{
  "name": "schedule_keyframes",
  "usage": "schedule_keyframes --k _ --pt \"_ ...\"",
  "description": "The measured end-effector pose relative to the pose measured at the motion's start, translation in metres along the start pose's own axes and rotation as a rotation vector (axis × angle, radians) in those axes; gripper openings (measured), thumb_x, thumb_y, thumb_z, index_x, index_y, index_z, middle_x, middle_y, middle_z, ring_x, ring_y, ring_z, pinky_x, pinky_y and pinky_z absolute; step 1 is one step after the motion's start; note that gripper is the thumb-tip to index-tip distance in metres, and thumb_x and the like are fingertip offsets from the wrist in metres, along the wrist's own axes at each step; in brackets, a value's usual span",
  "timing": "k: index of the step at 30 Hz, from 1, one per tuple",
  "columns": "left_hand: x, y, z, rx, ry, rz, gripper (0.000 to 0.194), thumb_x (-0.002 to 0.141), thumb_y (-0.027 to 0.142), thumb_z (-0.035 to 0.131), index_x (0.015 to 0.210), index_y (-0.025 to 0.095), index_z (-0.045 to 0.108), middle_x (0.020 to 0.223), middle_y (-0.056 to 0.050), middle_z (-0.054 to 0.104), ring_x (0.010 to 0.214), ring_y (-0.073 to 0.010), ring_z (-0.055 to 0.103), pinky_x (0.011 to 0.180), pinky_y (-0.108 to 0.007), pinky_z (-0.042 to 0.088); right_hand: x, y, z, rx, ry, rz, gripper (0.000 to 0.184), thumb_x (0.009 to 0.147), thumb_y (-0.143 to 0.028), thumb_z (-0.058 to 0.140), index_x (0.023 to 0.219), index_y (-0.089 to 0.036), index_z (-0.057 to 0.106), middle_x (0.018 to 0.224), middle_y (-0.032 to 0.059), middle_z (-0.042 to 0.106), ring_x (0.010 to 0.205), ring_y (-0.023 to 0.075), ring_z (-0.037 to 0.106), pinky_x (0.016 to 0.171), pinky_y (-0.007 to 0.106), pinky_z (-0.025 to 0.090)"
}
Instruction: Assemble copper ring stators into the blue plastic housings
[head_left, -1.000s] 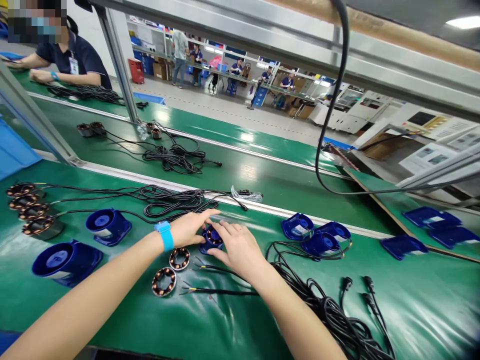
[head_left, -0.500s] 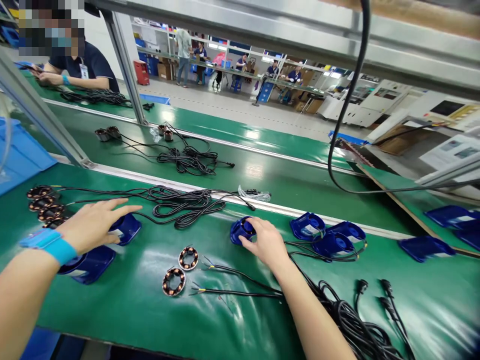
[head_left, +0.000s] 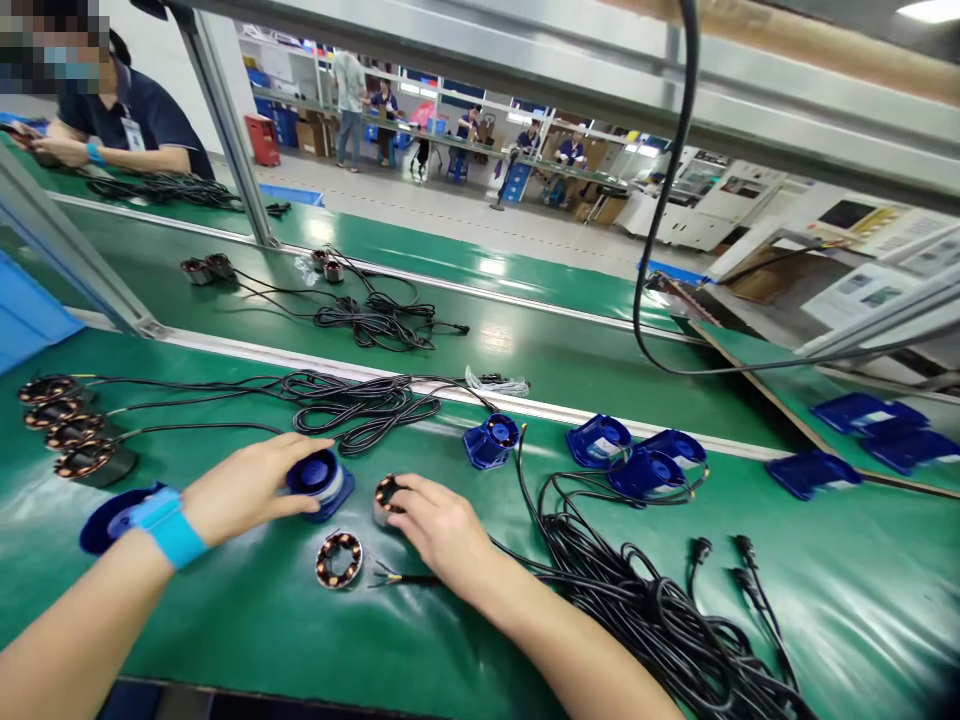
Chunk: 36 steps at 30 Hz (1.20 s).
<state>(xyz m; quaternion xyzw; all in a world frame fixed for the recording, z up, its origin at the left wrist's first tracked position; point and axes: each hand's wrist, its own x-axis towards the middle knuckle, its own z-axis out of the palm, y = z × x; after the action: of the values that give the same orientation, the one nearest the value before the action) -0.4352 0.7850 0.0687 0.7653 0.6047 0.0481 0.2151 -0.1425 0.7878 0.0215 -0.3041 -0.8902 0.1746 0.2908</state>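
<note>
My left hand [head_left: 244, 490], with a blue wristband [head_left: 166, 525], is closed round a blue fan housing [head_left: 341, 490] standing on the green mat. Just right of it, my right hand [head_left: 439, 525] has thumb and fingers on a copper-wound stator ring [head_left: 385, 498]. A second stator ring [head_left: 339, 560] lies flat in front of both hands. Bare cable ends [head_left: 390, 577] reach toward it from the right, partly under my right hand. Another blue housing [head_left: 112, 522] lies tipped beside my left wrist, and one more blue housing [head_left: 491, 442] stands behind my right hand.
Several stators [head_left: 94, 462] with cables sit at the left. A black cable pile [head_left: 652, 600] and blue housings [head_left: 649, 470] fill the right. A metal rail [head_left: 360, 370] crosses behind. One cable [head_left: 641, 290] hangs overhead. A co-worker [head_left: 142, 120] sits at far left.
My left hand has closed on the blue fan housing and brought it right. My right hand has left the rear blue housing and come down leftward onto a stator ring. The view has shifted slightly.
</note>
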Motion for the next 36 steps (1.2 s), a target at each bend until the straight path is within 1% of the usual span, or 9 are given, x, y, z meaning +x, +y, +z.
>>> schedule_keyframes --k 3,6,9,18,23,27,31,34,36 --pt "0.025 0.029 0.019 -0.081 0.071 0.086 0.077 0.076 0.051 0.079 0.143 0.023 0.052 0.138 -0.01 0.061 0.125 -0.0275 0.06 0.109 -0.038 0.046 0.0 -0.005 -0.038 -0.005 0.219 -0.046 0.018 0.102 -0.024 0.056 0.115 -0.019 0.067 0.125 0.0099 0.068 0.115 0.0175 0.066 0.102 0.031 0.056" --pt "0.048 0.059 0.038 -0.224 0.095 0.152 0.109 0.069 0.045 0.086 0.157 0.027 0.025 0.133 -0.008 0.064 0.123 -0.0266 0.062 0.105 -0.038 0.048 0.004 -0.01 -0.056 -0.055 0.269 -0.083 0.02 0.101 -0.022 0.058 0.118 -0.018 0.067 0.13 0.0106 0.066 0.112 0.0183 0.067 0.099 0.032 0.057" --pt "0.059 0.076 0.051 -0.319 0.103 0.182 0.13 0.067 0.04 0.089 0.161 0.031 0.001 0.117 -0.004 0.071 0.114 -0.0269 0.067 0.096 -0.036 0.052 0.008 -0.005 -0.052 -0.111 0.226 -0.081 0.02 0.101 -0.026 0.057 0.114 -0.017 0.07 0.126 0.0095 0.068 0.104 0.0193 0.068 0.093 0.032 0.059" --pt "0.055 0.077 0.059 -0.272 0.129 0.146 0.132 0.067 0.042 0.09 0.16 0.035 -0.003 0.125 -0.007 0.064 0.113 -0.0282 0.067 0.093 -0.037 0.054 0.007 -0.001 -0.062 -0.293 0.102 0.021 0.026 0.093 -0.035 0.069 0.113 -0.018 0.07 0.134 0.013 0.063 0.116 0.0283 0.061 0.101 0.046 0.055" --pt "0.03 0.078 0.041 0.003 0.186 0.167 0.13 0.069 0.029 0.089 0.16 0.035 -0.004 0.142 -0.011 0.055 0.122 -0.0293 0.059 0.1 -0.04 0.05 0.02 0.007 -0.019 -0.328 -0.064 0.147 0.055 0.078 -0.045 0.083 0.12 -0.014 0.067 0.132 0.0182 0.063 0.115 0.0341 0.063 0.097 0.048 0.058" --pt "-0.028 0.04 0.005 0.244 0.388 0.062 0.11 0.078 0.05 0.08 0.159 0.039 0.008 0.147 -0.008 0.051 0.127 -0.0305 0.054 0.102 -0.044 0.048 0.019 0.017 -0.007 -0.243 0.157 0.092 0.037 0.079 -0.035 0.079 0.108 -0.014 0.069 0.115 0.0133 0.071 0.098 0.0257 0.071 0.089 0.036 0.061" --pt "-0.101 -0.043 -0.013 0.402 0.451 -0.164 0.076 0.091 0.076 0.042 0.157 0.044 0.022 0.156 -0.001 0.041 0.134 -0.0319 0.048 0.11 -0.054 0.042 0.008 0.031 -0.031 -0.241 0.441 -0.028 0.036 0.086 -0.037 0.074 0.113 -0.015 0.066 0.115 0.013 0.071 0.105 0.0233 0.07 0.096 0.034 0.058" --pt "-0.137 -0.098 -0.004 0.269 0.248 -0.163 0.068 0.092 0.079 0.03 0.154 0.052 0.025 0.164 0.009 0.025 0.139 -0.0278 0.046 0.113 -0.051 0.041 0.006 0.047 -0.04 -0.304 0.273 0.033 0.037 0.084 -0.041 0.077 0.11 -0.015 0.068 0.114 0.013 0.071 0.1 0.025 0.071 0.088 0.037 0.061" --pt "-0.145 -0.114 0.006 0.126 0.14 -0.162 0.052 0.099 0.069 0.031 0.149 0.058 0.029 0.165 0.017 0.02 0.143 -0.0228 0.042 0.117 -0.047 0.037 0.007 0.047 -0.036 -0.355 0.162 0.078 0.039 0.083 -0.042 0.079 0.11 -0.015 0.069 0.118 0.0138 0.07 0.104 0.0286 0.07 0.09 0.043 0.06"
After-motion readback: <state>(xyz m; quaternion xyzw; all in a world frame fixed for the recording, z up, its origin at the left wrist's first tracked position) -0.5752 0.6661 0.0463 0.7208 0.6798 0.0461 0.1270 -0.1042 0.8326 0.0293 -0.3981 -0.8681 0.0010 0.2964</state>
